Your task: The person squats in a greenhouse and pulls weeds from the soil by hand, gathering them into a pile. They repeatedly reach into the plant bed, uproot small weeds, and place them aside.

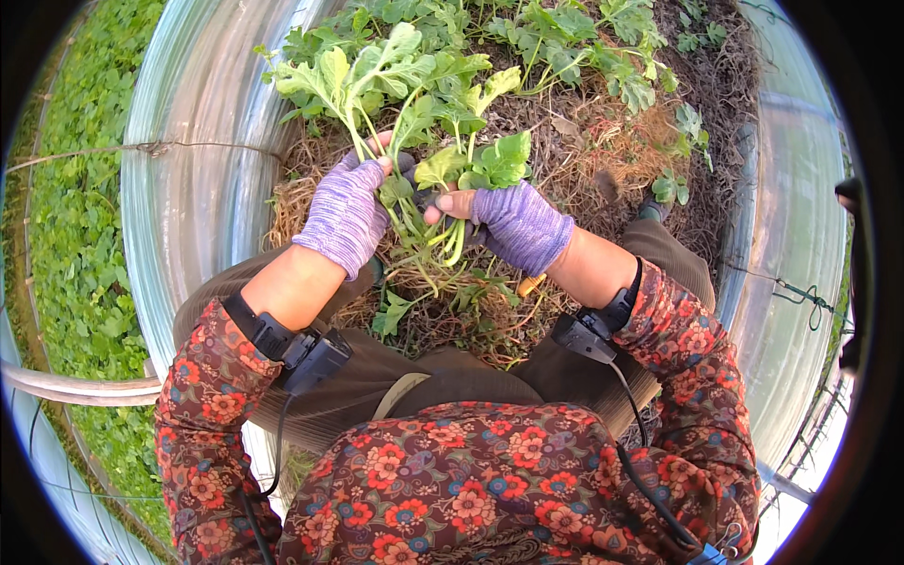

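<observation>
Both hands wear purple knit gloves with bare fingertips. My left hand (353,205) grips the pale stems of a leafy vine shoot (353,92) between thumb and fingers; its lobed leaves stand up beyond the hand. Close beside it on the right, my right hand (512,219) pinches a small bunch of green stems (455,244), their curved ends hanging below the fingers and a rounded leaf (505,159) lying above the thumb. Thin stems and leaves hang between the two hands. The dark palms and several fingertips are partly hidden by foliage.
Lobed-leaf vines (558,42) grow ahead on soil covered with dry stalks (565,141). A yellow object (530,284) lies below my right wrist. Clear plastic sheeting (205,141) with a cord across it curves along the left, more sheeting (784,282) along the right. Knees flank the work spot.
</observation>
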The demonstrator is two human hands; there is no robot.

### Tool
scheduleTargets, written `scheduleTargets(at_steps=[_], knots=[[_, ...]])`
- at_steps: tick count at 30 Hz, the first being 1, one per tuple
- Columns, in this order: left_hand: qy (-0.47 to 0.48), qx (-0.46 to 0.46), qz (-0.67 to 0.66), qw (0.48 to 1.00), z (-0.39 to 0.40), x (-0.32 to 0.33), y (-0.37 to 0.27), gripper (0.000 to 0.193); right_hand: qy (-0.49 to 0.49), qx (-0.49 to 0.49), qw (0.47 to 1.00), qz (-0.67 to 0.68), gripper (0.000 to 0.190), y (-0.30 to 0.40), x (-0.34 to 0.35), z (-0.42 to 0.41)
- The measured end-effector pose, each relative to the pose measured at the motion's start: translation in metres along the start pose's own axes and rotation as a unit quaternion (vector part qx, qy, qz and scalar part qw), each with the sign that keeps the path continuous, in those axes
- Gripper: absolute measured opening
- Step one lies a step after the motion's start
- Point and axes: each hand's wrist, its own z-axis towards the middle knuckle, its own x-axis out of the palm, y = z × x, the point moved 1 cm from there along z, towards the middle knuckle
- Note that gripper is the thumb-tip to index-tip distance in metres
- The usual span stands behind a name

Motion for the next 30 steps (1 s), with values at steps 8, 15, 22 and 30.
scheduleTargets(at_steps=[8, 15, 22, 30], knots=[[-0.054, 0.081, 0.003, 0.995, 0.000, -0.011, -0.019, 0.027, 0.043, 0.053, 0.989, 0.133, 0.014, 0.022, -0.016, -0.006], [-0.138, 0.142, -0.072, 0.978, 0.010, -0.018, -0.057, 0.024, 0.033, 0.085, 0.994, -0.053, 0.013, 0.033, -0.022, -0.016], [0.053, 0.013, 0.027, 0.998, -0.010, 0.010, -0.017, 0.031, -0.145, 0.021, 0.989, -0.026, 0.020, 0.023, -0.013, 0.010], [-0.049, -0.021, 0.067, 0.996, -0.015, 0.030, -0.001, 0.015, -0.068, -0.085, 0.993, 0.051, 0.018, 0.018, -0.001, 0.016]])
